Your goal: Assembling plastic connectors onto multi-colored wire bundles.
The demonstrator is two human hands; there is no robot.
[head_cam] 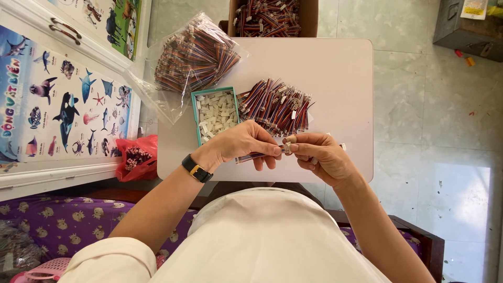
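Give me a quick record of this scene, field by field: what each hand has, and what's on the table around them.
left hand: pinches a multicoloured ribbon wire by its end
right hand: fingertips meet the left hand's at the wire's end; what it grips is too small to tell
wrist: black watch on the left arm
table: pale, rectangular
teal box: open, filled with small white connectors
loose wires: pile right of the box
plastic bag: full of similar wires, at the table's far left corner
cardboard box: more wires, beyond the table
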